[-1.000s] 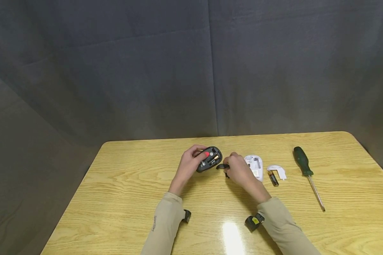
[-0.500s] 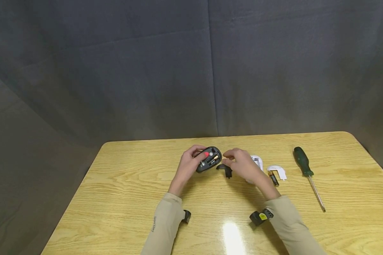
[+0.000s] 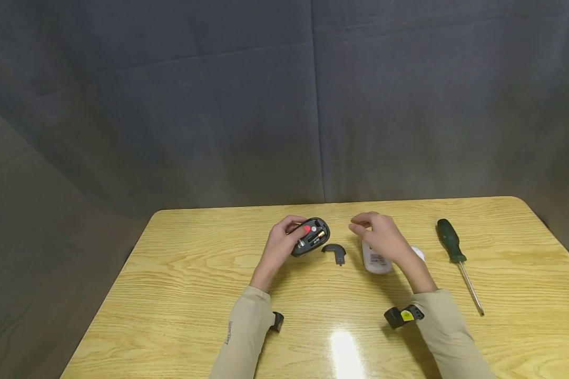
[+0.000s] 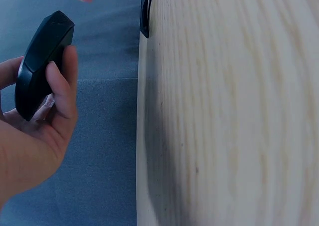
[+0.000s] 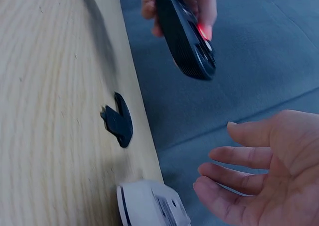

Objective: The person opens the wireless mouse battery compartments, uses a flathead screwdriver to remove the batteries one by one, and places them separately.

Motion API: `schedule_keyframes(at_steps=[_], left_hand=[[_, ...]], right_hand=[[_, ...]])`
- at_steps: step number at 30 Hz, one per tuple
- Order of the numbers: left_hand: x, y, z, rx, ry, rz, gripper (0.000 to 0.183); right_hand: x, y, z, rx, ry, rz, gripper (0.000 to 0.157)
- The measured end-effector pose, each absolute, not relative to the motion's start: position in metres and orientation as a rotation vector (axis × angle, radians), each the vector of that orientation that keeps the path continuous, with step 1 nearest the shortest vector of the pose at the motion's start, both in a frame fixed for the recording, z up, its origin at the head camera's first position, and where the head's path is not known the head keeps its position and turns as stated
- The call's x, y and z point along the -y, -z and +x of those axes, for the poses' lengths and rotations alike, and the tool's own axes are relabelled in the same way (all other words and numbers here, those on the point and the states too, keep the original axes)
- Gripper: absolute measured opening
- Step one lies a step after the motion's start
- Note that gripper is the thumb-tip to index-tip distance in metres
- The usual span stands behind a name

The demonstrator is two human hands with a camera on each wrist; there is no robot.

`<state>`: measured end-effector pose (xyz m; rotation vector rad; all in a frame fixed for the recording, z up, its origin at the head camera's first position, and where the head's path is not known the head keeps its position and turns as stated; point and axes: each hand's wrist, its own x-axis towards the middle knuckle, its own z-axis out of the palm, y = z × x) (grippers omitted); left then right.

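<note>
My left hand [image 3: 280, 241] grips a black computer mouse [image 3: 310, 238] with its underside facing up. A battery [image 3: 317, 237] shows in the mouse's open compartment, and a red glow lies at my thumb tip. In the left wrist view the fingers [image 4: 62, 89] curl round the mouse's side. My right hand [image 3: 381, 234] holds nothing; its fingers are relaxed above a white mouse [image 3: 377, 262], partly covering it. Between the two mice a black battery cover [image 3: 335, 251] lies on the table, apart from both hands.
A green-handled screwdriver [image 3: 450, 241] lies at the right of the wooden table [image 3: 180, 295]. A white cover [image 3: 418, 253] is mostly hidden behind my right forearm. A dark curtain [image 3: 218, 131] hangs behind the table's far edge.
My right hand has let go of the black battery cover and moved right, over the white mouse. The cover stays on the table. My left hand holds the black mouse in the same place.
</note>
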<state>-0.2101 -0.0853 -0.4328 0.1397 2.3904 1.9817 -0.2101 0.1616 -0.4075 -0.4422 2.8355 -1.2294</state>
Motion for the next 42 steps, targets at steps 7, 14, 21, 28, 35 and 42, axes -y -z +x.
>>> schedule_keyframes(at_steps=[7, 14, 21, 28, 35, 42], left_hand=[[0.085, 0.433, -0.210, -2.401, -1.975, 0.153, 0.030], [0.085, 0.433, -0.210, -2.393, -1.977, 0.152, 0.030], [0.085, 0.433, -0.209, -2.392, -1.971, 0.139, 0.031], [0.085, 0.431, -0.211, -2.388, -1.951, 0.130, 0.029], [0.081, 0.407, -0.194, -2.388, -1.968, 0.171, 0.029], [0.081, 0.425, -0.206, -2.398, -1.957, 0.141, 0.029]], right_hand=[[-0.180, 0.406, -0.209, -2.850, 1.221, -0.405, 0.038], [-0.197, 0.406, -0.207, -2.876, 1.203, -0.373, 0.038], [-0.212, 0.406, -0.207, -2.927, 1.188, -0.330, 0.040], [-0.226, 0.406, -0.206, -2.940, 1.168, -0.302, 0.043], [-0.234, 0.406, -0.206, -2.970, 1.148, -0.249, 0.044], [-0.240, 0.410, -0.207, -3.014, 1.118, -0.227, 0.042]])
